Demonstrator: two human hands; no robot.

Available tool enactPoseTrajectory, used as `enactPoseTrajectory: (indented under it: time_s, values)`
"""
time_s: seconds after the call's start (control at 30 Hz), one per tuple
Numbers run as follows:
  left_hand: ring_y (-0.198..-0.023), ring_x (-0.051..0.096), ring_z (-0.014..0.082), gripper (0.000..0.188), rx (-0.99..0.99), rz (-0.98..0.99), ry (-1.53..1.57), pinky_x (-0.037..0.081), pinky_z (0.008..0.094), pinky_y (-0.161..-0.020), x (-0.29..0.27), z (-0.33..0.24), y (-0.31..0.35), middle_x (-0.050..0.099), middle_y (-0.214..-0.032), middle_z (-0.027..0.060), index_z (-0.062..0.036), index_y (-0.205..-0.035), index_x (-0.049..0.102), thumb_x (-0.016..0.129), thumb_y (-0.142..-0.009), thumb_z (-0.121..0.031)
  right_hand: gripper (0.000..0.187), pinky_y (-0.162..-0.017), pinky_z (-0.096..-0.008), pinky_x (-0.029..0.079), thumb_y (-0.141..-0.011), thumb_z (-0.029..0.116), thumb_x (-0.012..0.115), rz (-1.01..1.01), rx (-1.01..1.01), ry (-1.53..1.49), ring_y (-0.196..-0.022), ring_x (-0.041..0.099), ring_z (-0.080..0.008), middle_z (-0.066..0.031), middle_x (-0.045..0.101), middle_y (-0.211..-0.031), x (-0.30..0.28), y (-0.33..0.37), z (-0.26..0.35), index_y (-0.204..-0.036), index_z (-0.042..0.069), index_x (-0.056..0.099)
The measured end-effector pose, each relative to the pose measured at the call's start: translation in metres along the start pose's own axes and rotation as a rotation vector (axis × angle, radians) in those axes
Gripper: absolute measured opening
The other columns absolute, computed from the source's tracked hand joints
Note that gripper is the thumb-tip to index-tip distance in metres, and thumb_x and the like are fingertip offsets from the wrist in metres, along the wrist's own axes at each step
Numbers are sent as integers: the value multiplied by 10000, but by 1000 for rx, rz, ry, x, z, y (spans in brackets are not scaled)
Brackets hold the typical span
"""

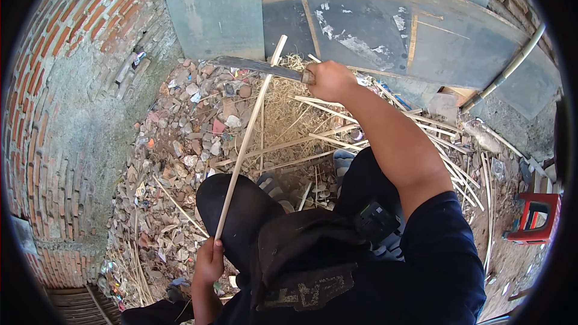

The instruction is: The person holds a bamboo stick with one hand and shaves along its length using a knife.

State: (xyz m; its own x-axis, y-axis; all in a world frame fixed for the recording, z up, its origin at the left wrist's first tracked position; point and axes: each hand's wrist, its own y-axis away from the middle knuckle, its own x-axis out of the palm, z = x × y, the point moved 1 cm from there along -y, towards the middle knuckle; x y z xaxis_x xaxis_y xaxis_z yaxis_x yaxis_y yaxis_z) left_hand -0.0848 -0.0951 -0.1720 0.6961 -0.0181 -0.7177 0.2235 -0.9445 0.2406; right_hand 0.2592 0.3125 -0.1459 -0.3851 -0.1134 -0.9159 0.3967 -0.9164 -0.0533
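My right hand [332, 82] is closed round the short handle of a machete [259, 65], whose long dark blade points left. The blade lies across the upper part of a pale split-bamboo strip [244, 141]. At the strip's near end, my left hand [209, 261] grips it beside my left knee. The strip slants up and away past the knee, and its far tip shows beyond the blade. Fine shavings [283, 105] cover the ground under the blade.
More bamboo strips [445, 156] lie scattered to the right, some by my feet. Stony rubble [180, 162] covers the ground on the left, up to a brick wall [60, 120]. Grey boards [355, 30] stand ahead. A red plastic stool [534, 219] is at the far right.
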Motion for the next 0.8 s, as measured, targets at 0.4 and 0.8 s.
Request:
enactPoseTrajectory:
  time_s: [0.4, 0.8]
  values:
    - [-619, 512, 170, 446, -83, 60, 146, 419, 358, -592, -3, 6, -3, 542, -650, 72, -16, -803, 541, 442, -1083, -350, 85, -703, -426, 546, -826, 168, 678, 170, -556, 251, -718, 670, -220, -28, 670, -740, 20, 22, 62, -887, 114, 655]
    - [-589, 543, 251, 448, -34, 68, 22, 408, 406, -566, -7, 10, -5, 550, -639, 129, -7, -801, 541, 439, -1078, -344, 331, -878, -478, 555, -835, 257, 646, 8, 174, -75, -950, 694, -385, -194, 725, -1028, 9, -8, -37, -1121, 95, 687]
